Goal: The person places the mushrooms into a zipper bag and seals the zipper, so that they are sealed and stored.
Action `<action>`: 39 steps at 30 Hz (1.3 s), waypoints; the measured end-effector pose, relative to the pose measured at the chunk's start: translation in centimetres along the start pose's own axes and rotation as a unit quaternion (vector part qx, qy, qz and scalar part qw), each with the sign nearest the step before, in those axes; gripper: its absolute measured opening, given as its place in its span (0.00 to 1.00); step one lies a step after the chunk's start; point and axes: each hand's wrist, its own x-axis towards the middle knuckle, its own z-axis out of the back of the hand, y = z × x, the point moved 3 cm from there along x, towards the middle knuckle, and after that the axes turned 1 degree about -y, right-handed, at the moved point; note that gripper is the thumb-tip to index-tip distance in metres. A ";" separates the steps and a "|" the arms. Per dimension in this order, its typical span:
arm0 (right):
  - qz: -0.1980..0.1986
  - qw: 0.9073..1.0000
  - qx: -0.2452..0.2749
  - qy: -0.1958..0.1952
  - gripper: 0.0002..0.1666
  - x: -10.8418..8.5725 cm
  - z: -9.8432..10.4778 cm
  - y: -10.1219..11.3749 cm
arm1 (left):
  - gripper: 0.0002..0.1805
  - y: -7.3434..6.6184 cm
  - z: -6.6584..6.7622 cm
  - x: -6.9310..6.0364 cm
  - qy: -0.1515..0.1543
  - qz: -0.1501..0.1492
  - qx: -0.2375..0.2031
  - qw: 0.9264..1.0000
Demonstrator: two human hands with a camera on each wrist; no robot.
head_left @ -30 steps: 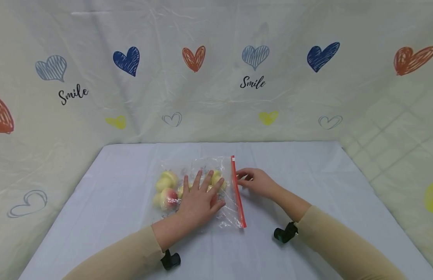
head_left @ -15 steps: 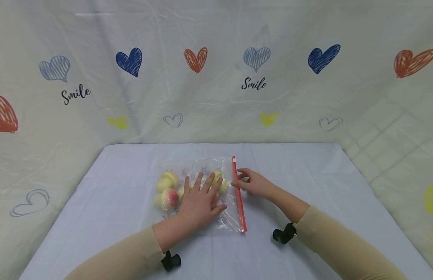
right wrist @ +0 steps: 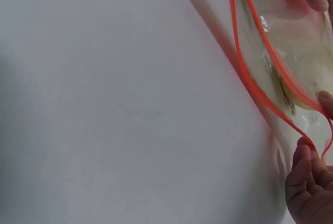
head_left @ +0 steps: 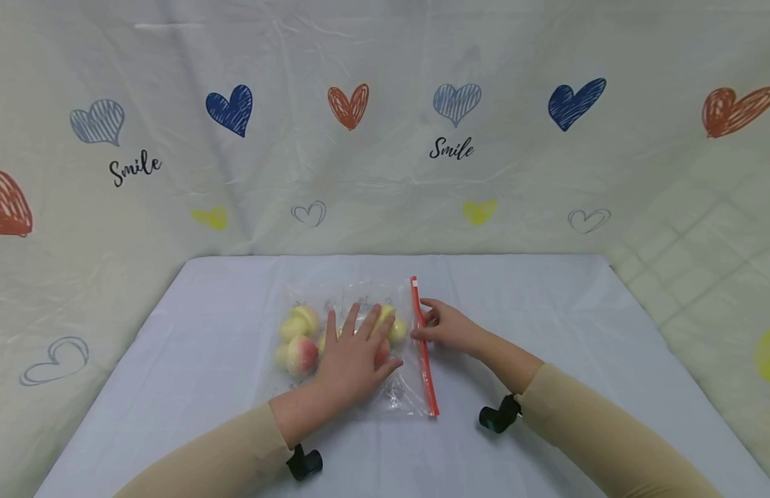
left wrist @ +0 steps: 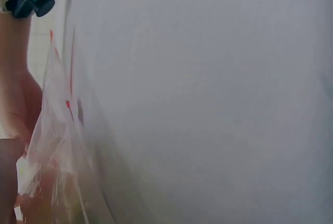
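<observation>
A clear zip bag (head_left: 391,404) with a red zip strip (head_left: 429,377) along its right side lies flat on the table. Inside are several yellow and pink peach-like fruits (head_left: 301,355). My left hand (head_left: 353,366) rests on the bag with its fingers spread, covering part of the fruit. At the zip side, my right hand (head_left: 453,326) holds the bag's edge between thumb and curled fingers. The right wrist view shows two red zip lines (right wrist: 260,96) standing apart, with my right fingers (right wrist: 307,177) at the lower one.
White cloth covers the table (head_left: 204,332). Behind it hangs a pale curtain (head_left: 385,173) printed with hearts and "Smile". A small black camera (head_left: 499,415) sits on the right wrist, and another black camera (head_left: 304,463) on the left.
My right thumb has moved left across the red strip onto the bag's edge, and the fingers have closed in on it. The left hand has stayed almost still on the bag.
</observation>
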 end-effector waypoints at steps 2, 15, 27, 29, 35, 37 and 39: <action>-0.008 1.000 0.012 0.002 0.51 0.0 -0.1 0.2 | 0.45 0.1 0.2 0.1 0.000 0.002 0.007 1.000; -0.083 0.984 0.156 0.028 0.39 -0.1 -0.5 0.5 | 0.44 0.3 0.4 0.1 0.014 0.003 -0.019 1.000; -0.060 0.977 0.202 0.022 0.31 0.6 -1.3 0.4 | 0.42 0.4 0.3 0.1 0.002 -0.004 -0.013 1.000; -0.046 0.978 0.204 0.019 0.30 0.7 -1.5 0.5 | 0.41 0.4 0.3 0.2 -0.001 -0.007 -0.012 1.000; -0.016 0.985 0.173 -0.010 0.27 0.8 -1.6 0.9 | 0.40 0.4 0.2 0.8 0.009 -0.008 -0.009 1.000; -0.007 0.987 0.159 -0.019 0.25 0.7 -1.7 1.0 | 0.40 0.4 0.1 0.9 0.015 -0.006 -0.007 1.000; 0.004 0.990 0.142 -0.026 0.24 0.6 -1.7 1.1 | 0.41 0.4 0.0 1.0 0.019 -0.004 -0.004 1.000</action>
